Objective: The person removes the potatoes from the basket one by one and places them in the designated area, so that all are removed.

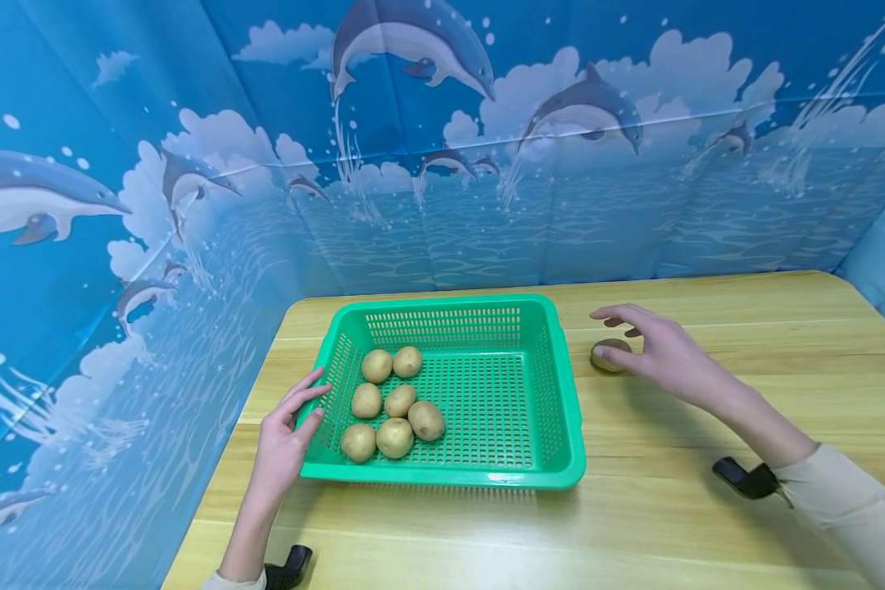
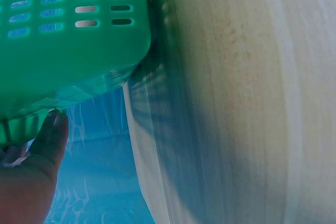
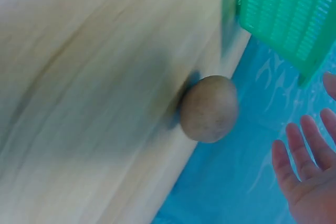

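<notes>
A green plastic basket (image 1: pixel 442 477) with slotted walls stands on the wooden table. Several pale brown potatoes (image 1: pixel 401 401) lie in its left half. At the basket's left rim, my left hand (image 1: pixel 283 447) touches the edge with loosely extended fingers; the left wrist view shows a fingertip (image 2: pixel 55 116) against the green rim. To the right of the basket, a single potato (image 1: pixel 611 356) lies on the table, partly hidden by my right hand (image 1: pixel 652 348). That hand hovers over it with fingers spread. In the right wrist view the hand and the potato (image 3: pixel 209 109) appear apart.
The light wooden table (image 1: pixel 745 328) extends right of the basket and in front of it. A blue curtain (image 1: pixel 442 221) printed with dolphins hangs behind and along the left. Black wrist devices (image 1: pixel 745 478) sit on both forearms.
</notes>
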